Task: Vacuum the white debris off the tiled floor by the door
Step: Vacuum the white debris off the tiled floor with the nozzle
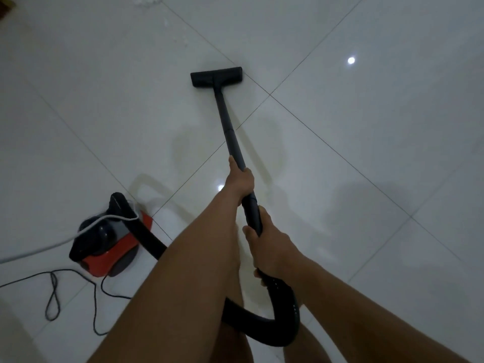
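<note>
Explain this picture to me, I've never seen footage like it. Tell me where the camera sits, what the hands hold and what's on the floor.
There is no machine here, only a person. One camera worn on their head looks down at their own bare arms. The left hand grips the black wand partway along. The right hand grips its near end, where the hose curves away. The nozzle rests on the white tiled floor. To the left sits the red and black vacuum, with a white cable over it and a black cord looped beside it. The white debris lies at top left, beyond the nozzle, not yet reached.
</note>
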`<state>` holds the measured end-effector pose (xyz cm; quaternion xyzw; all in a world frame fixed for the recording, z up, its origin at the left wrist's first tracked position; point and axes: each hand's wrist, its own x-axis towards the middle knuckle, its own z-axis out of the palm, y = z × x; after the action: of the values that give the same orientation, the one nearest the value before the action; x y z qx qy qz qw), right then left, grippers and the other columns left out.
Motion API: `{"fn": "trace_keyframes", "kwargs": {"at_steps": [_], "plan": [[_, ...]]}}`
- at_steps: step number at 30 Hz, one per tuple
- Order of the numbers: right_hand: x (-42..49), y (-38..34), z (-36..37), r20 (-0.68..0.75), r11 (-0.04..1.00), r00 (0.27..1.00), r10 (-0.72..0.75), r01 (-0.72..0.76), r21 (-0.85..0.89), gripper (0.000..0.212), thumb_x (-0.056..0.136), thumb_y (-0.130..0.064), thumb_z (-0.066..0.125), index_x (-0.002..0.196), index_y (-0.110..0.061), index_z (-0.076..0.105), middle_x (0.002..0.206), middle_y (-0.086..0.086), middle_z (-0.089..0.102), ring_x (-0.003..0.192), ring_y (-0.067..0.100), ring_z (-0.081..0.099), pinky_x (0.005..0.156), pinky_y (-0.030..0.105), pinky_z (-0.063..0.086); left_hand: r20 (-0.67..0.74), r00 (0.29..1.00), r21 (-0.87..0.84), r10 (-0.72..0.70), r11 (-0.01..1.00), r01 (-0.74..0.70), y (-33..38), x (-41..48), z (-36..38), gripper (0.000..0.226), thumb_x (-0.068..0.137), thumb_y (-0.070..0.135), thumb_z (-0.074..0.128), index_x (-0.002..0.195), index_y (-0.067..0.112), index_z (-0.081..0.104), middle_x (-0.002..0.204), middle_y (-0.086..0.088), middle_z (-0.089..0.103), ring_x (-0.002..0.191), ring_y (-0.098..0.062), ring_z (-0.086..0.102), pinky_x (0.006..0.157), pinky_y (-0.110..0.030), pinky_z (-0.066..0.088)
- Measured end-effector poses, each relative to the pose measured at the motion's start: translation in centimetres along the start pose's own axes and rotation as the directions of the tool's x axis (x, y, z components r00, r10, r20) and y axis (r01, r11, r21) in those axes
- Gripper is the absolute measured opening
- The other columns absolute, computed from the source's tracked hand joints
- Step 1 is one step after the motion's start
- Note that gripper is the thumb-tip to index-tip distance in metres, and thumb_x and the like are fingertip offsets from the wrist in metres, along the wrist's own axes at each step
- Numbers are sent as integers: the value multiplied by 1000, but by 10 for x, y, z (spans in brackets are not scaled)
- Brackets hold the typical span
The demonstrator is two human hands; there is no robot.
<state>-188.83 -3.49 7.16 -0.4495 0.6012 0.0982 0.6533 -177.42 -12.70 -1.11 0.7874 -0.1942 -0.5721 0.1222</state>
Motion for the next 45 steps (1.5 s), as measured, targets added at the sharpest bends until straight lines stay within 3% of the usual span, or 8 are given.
{"fn": "trace_keyframes", "kwargs": {"at_steps": [9,16,21,26,30,34,41,45], "plan": [[-24,10,-15,23,990,1000,-16,19,-139,66,108,-37,39,160,-37,-2,110,12,66,71,15,60,86,43,61,18,1000,-89,-10,996,11,-8,-23,14,69,108,26,31,158,35,-15,126,-7,51,85,-19,56,81,-36,47],[-6,-25,-27,42,984,999,-21,28,-178,64,108,-38,37,160,-39,-1,113,9,65,72,14,59,90,40,59,4,999,-135,-37,990,38,10,-3,-8,69,108,29,31,158,38,-15,100,0,53,79,-16,57,78,-35,47],[23,-61,-32,27,979,996,-81,85,-187,60,108,-42,37,159,-40,5,91,-12,57,65,4,61,67,18,54,-15,999,-142,-37,989,34,34,31,-35,70,107,29,31,157,38,-17,94,-2,55,79,-18,59,78,-36,49],[70,-103,-31,13,969,998,-55,56,-239,64,107,-44,39,160,-39,4,116,4,66,73,12,65,73,27,58,-36,999,-157,-35,987,29,64,74,-73,69,108,28,30,157,37,-17,105,-5,56,81,-18,58,82,-37,50],[97,-141,-35,23,965,998,-63,67,-255,65,109,-39,38,162,-35,-1,127,7,65,68,7,59,52,10,42,-43,998,-156,-36,987,29,86,105,-103,70,108,28,30,157,38,-18,105,-6,57,79,-17,58,80,-36,48],[121,-170,-36,35,959,998,-59,66,-276,66,109,-41,35,162,-35,-4,119,6,66,72,9,61,56,13,42,-53,998,-148,-47,988,39,105,131,-127,70,107,29,30,157,39,-18,119,-11,59,86,-21,60,87,-39,52],[157,-206,-40,21,958,996,-92,94,-271,66,108,-42,38,161,-38,-2,102,2,67,75,13,69,71,25,56,-61,997,-153,-41,988,31,129,166,-156,70,107,29,30,157,39,-18,116,-11,58,82,-20,58,82,-37,49],[170,-222,-43,24,957,994,-108,110,-270,65,108,-42,38,161,-38,0,97,2,67,67,12,66,62,23,56,-60,998,-163,-35,986,25,140,179,-167,71,106,29,30,156,40,-19,119,-13,60,91,-23,61,84,-39,51]]}}
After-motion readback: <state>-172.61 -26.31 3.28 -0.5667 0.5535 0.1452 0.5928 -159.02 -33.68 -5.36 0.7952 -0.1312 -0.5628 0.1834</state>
